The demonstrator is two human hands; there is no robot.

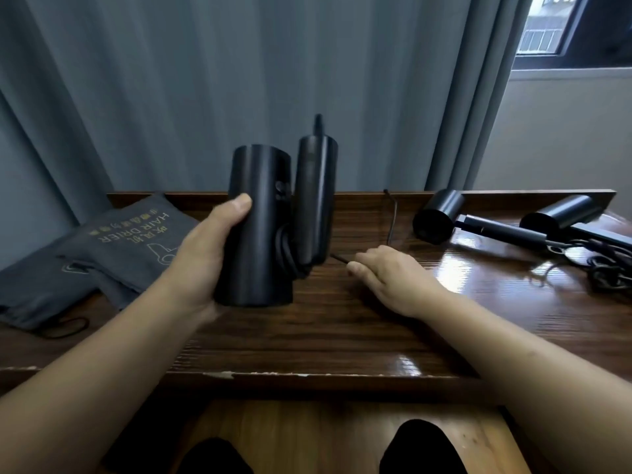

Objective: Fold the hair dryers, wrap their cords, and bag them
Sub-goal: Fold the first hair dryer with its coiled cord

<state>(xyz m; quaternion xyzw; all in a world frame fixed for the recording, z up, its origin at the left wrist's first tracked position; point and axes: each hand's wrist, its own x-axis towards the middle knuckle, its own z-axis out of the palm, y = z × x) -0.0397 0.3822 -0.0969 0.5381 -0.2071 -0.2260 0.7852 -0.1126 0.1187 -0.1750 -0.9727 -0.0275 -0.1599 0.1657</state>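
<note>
The left hand (205, 254) grips the folded hair dryer (263, 217) upright at mid-frame; its loose cord (393, 217) trails right, to the nearer right hand (393, 282) (pinching or not, I cannot tell).

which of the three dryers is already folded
The dryer gripped upright in the left hand: its handle lies folded against the barrel. The other two dryers, lying on the table at right, have handles extended.

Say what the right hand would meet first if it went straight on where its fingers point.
Probably the thin cord just ahead of the right hand, then the folded hair dryer in the left hand; depth is unclear.
</note>
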